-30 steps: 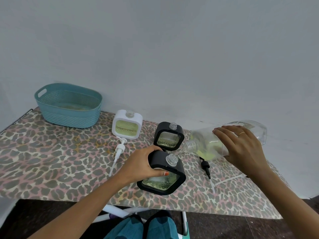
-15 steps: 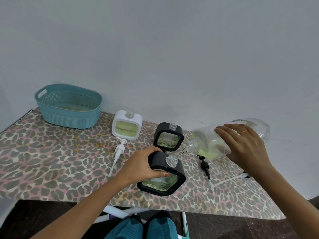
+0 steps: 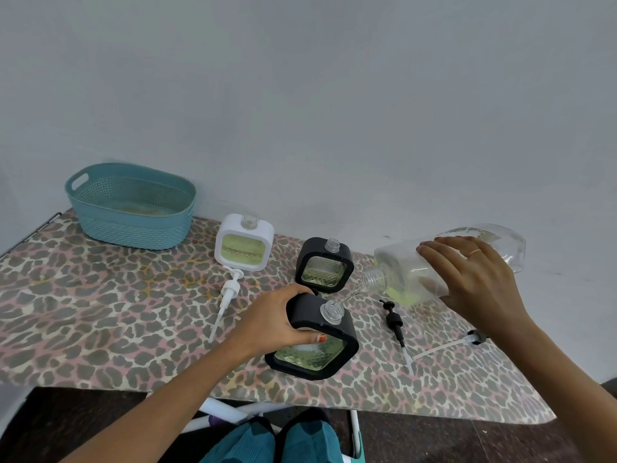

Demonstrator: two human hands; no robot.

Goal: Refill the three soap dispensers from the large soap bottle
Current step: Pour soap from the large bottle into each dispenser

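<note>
Left hand [image 3: 277, 320]: fingers curled round the near black dispenser [image 3: 317, 354], held tilted at 6 o'clock on the tabletop [image 3: 100, 312]
Right hand [image 3: 474, 279]: fingers clamped on the large soap bottle [image 3: 397, 265], tipped neck-down at 3 o'clock, a thin stream running into the held dispenser's open neck
Second black dispenser [image 3: 324, 265]: 12 o'clock of the held one, uncapped
White dispenser [image 3: 243, 242]: 11 o'clock, uncapped

The table [image 3: 100, 312] wears a leopard print in pink, grey and tan. Far left of the left hand [image 3: 270, 319], the basket [image 3: 133, 225] is teal mesh. The white dispenser [image 3: 230, 228], the near black dispenser [image 3: 305, 312] in that hand and the far black dispenser [image 3: 312, 250] show yellow-green through diamond-patterned windows. The large bottle [image 3: 400, 262] in the right hand [image 3: 477, 279] is clear.
</note>
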